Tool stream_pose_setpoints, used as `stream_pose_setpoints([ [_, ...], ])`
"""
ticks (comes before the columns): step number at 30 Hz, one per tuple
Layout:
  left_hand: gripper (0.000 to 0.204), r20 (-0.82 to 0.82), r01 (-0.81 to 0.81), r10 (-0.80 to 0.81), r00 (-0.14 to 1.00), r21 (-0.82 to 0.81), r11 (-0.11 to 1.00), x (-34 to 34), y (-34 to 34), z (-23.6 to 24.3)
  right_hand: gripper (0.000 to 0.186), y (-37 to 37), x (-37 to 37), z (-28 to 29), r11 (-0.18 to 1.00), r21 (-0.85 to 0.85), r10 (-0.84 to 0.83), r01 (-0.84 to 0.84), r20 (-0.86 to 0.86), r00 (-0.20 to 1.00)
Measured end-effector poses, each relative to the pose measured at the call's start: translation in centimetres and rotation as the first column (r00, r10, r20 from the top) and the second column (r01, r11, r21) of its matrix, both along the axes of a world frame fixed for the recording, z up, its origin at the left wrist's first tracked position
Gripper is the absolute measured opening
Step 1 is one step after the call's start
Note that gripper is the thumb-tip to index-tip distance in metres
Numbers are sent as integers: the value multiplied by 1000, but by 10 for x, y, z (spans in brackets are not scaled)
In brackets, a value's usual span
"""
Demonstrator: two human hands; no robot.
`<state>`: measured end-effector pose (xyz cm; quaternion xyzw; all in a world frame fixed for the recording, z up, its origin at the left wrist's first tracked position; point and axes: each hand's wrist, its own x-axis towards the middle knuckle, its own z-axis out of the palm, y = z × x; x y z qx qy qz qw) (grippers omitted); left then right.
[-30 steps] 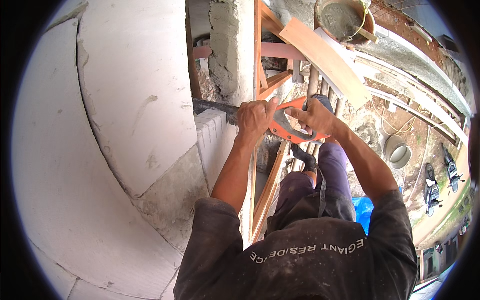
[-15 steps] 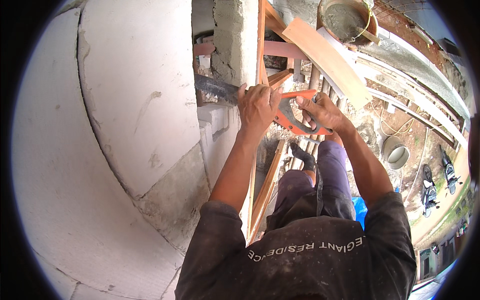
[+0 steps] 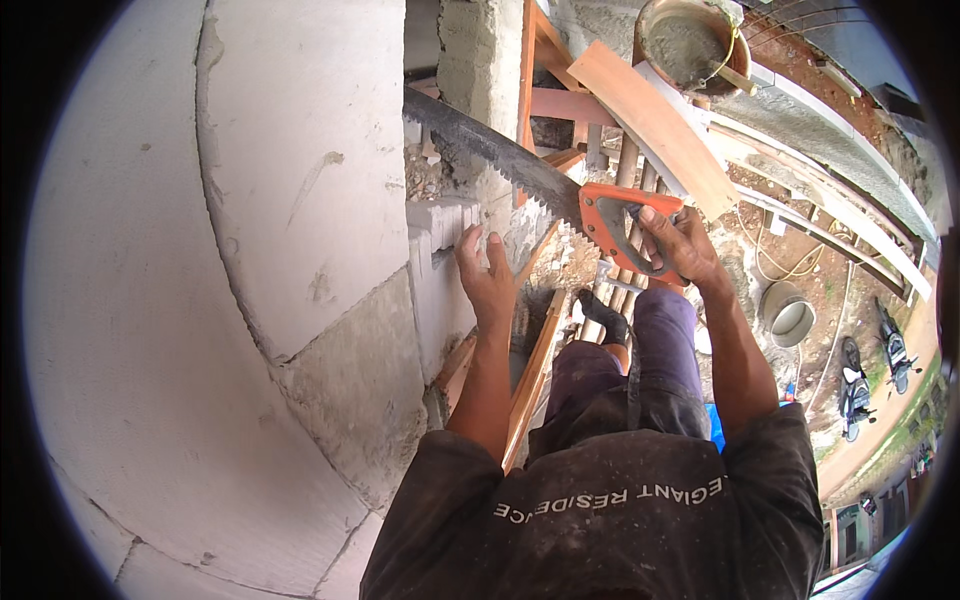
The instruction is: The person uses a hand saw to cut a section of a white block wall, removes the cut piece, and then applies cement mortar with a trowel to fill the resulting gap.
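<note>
My right hand [image 3: 678,243] is closed round the orange-and-black handle of a hand saw [image 3: 500,150]. The dark toothed blade slants up and left across the gap in the wall, and its far end lies by the edge of the big white wall block [image 3: 305,150]. Below the blade, my left hand [image 3: 487,275] is open, thumb and fingers apart. It is beside a pale notched block [image 3: 440,225] set in the gap; whether the fingertips touch it I cannot tell.
A rough concrete column [image 3: 478,60] rises beyond the saw. Wooden planks [image 3: 655,130] and bamboo poles lie right of it. A bucket of wet mortar [image 3: 690,45] stands at the far right, a smaller pail [image 3: 790,313] lower down. Parked motorcycles [image 3: 855,385] show beyond.
My left hand has let go of the saw and dropped toward the notched block. My right hand has shifted slightly right and down with the saw, and more of the blade now shows.
</note>
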<state>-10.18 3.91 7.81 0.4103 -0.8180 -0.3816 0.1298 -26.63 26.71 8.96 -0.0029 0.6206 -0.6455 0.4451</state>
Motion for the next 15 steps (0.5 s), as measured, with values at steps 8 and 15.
stream_pose_setpoints([
  [8, 42, 47, -115, 107, 993, 251, 961, 6, 8, -1, 40, 46, 20, 13, 997, 43, -60, 61, -17, 998],
  [15, 52, 58, -157, 150, 987, 541, 826, 6, 33, 3, 51, 60, 49, 46, 984, 97, -145, 152, -75, 987],
])
